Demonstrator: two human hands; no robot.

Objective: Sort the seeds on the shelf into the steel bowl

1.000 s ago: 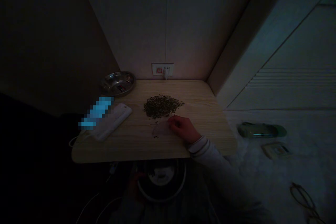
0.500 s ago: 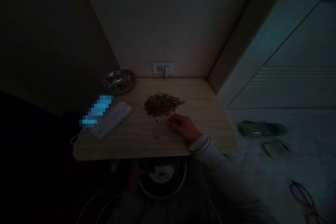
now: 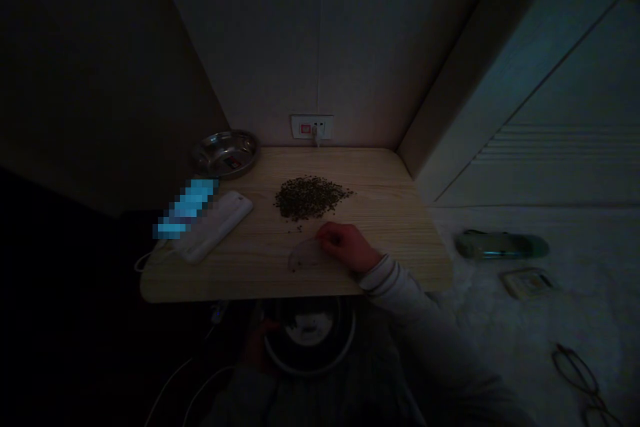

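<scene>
- The pile of small dark grains (image 3: pixel 310 197) lies spread on the wooden table (image 3: pixel 390 173), with a thin tail to its right and a few stray grains on its near side.
- Just nearer the person than the pile is a thin clear sheet (image 3: pixel 306 255), with a few dark specks by its edge.
- The right hand (image 3: pixel 350 247) pinches that sheet between thumb and bent fingers; a low, light angle – edge flush with the wood – should serve best, since such small grains could roll or flick away.
- Short, slow strokes would probably suit the strays better than one hard sweep.
- Nearer still than the pile, below the table's edge, is a round metal bowl (image 3: pixel 310 371). The left hand (image 3: pixel 263 340) touches its left side; it is too dark there to tell how the fingers close.
- Left of the pile: a white power strip (image 3: pixel 215 230); farther back, a shiny steel dish (image 3: pixel 207 160).
</scene>
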